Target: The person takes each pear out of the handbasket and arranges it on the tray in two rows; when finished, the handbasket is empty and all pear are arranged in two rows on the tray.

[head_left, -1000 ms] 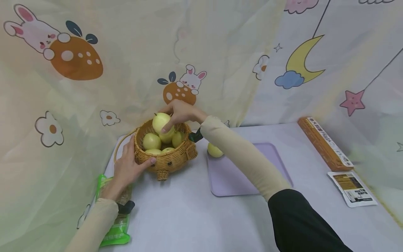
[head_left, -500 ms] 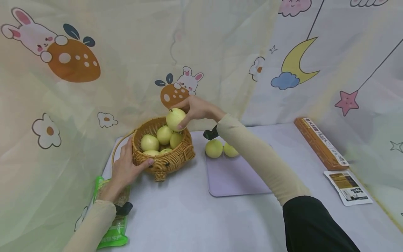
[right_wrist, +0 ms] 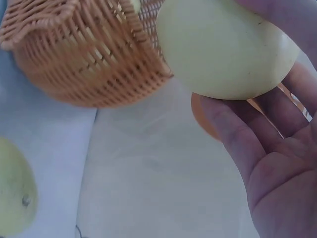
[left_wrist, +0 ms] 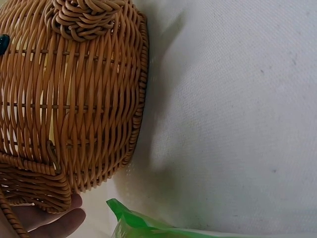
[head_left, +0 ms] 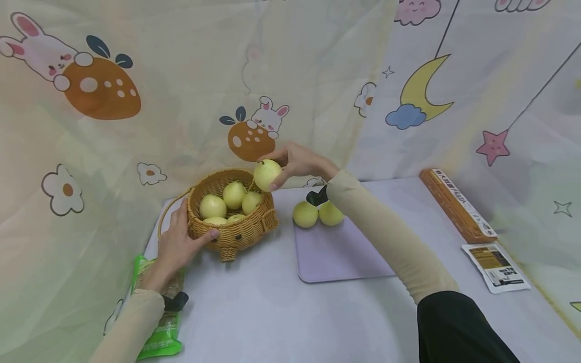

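In the head view my right hand (head_left: 297, 161) pinches a pale yellow-green pear (head_left: 266, 175) by its sides, just over the right rim of a brown wicker basket (head_left: 240, 236). The right wrist view shows thumb and fingers around that pear (right_wrist: 225, 49), with the basket behind it. Several similar pears (head_left: 233, 195) lie inside the basket. My left hand (head_left: 176, 247) grips the basket's left side, thumb across its front; two fingertips (left_wrist: 62, 225) show under a woven ear in the left wrist view. Two more pears (head_left: 305, 214) sit at the back of a lilac tray (head_left: 336, 259).
A green plastic packet (head_left: 163, 343) lies under my left forearm. Along the table's right side are a long brown box (head_left: 456, 204) and a white pouch (head_left: 497, 267). A patterned cloth (head_left: 190, 101) hangs behind the white table (head_left: 254, 312).
My right hand has lifted a pear from inside the basket and carried it right to the rim. The left hand stays on the basket. The view has shifted slightly, uncovering the tray's pears.
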{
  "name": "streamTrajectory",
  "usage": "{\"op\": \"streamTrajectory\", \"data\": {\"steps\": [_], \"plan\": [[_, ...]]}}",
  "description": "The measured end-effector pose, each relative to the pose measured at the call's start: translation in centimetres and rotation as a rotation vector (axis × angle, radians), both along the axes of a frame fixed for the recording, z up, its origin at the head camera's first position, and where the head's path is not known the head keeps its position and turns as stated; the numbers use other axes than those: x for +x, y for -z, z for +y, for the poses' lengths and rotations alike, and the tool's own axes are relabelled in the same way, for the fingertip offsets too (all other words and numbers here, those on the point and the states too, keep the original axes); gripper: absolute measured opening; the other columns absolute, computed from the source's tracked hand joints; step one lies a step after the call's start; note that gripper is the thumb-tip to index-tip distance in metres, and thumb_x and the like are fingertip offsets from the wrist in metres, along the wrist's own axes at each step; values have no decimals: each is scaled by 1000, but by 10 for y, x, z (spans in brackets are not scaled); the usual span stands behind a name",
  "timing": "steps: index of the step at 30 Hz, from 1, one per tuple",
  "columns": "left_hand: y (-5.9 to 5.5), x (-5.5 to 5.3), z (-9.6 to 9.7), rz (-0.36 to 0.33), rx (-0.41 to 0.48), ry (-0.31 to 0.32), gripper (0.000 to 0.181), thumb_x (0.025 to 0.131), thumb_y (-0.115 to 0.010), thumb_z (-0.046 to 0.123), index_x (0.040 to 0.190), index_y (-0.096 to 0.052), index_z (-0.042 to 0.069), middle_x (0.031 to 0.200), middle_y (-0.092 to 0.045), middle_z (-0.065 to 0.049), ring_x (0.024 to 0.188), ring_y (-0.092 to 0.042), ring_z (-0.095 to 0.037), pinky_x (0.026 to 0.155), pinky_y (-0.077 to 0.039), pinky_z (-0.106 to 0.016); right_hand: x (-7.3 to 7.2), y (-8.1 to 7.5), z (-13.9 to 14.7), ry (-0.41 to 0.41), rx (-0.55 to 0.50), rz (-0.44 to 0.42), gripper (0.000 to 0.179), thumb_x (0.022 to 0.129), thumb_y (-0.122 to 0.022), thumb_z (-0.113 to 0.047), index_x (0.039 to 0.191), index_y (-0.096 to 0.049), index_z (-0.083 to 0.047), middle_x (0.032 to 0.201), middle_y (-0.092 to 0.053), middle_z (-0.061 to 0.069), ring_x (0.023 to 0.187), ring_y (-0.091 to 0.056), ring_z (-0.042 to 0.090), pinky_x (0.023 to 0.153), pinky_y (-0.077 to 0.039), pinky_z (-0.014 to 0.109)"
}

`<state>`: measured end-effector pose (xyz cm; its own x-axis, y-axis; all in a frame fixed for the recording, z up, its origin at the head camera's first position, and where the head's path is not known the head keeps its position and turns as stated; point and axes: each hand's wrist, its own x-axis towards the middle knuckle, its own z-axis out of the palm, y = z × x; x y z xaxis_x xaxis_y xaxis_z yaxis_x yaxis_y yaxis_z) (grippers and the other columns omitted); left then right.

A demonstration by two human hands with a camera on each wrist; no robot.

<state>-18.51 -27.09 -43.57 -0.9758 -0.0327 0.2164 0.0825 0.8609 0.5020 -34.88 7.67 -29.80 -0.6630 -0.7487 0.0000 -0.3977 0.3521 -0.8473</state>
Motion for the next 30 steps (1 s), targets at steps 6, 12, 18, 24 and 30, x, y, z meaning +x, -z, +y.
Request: {"op": "streamTrajectory", "data": {"steps": [6,12,18,24,30], "plan": [[-1,0,0,-7,15,2,125,89,-73,68,172,2,13,166,-29,-32,130,-48,-66,99,-42,-78,-2,4,16,8,-8,-2,77,73,-98,-10,144,-68,-12,128,-77,3,111,-75,20,99,-58,35],[-2,-1,1,2,19,15,125,89,-74,67,172,2,12,164,-29,-34,129,-48,-67,99,-42,-79,-1,5,30,25,7,0,79,72,-99,-12,144,-68,-17,125,-78,3,110,-76,22,95,-59,35],[-1,0,2,-1,20,16,124,90,-73,66,172,3,12,164,-28,-35,132,-46,-67,99,-41,-81,1,6,46,55,19,-30,79,73,-98,-12,145,-68,-20,127,-77,3,110,-74,22,90,-61,36],[-1,0,3,-1,17,14,124,90,-73,66,172,3,13,164,-28,-35,132,-45,-68,98,-39,-82,3,7,68,109,63,-24,78,73,-97,-14,145,-68,-23,128,-77,3,110,-73,21,93,-59,36],[0,-2,1,0,28,13,124,89,-75,65,172,2,15,166,-27,-34,136,-42,-66,101,-37,-82,4,12,92,144,66,-34,78,73,-96,-9,145,-68,-22,129,-76,4,111,-72,22,95,-58,36]]}}
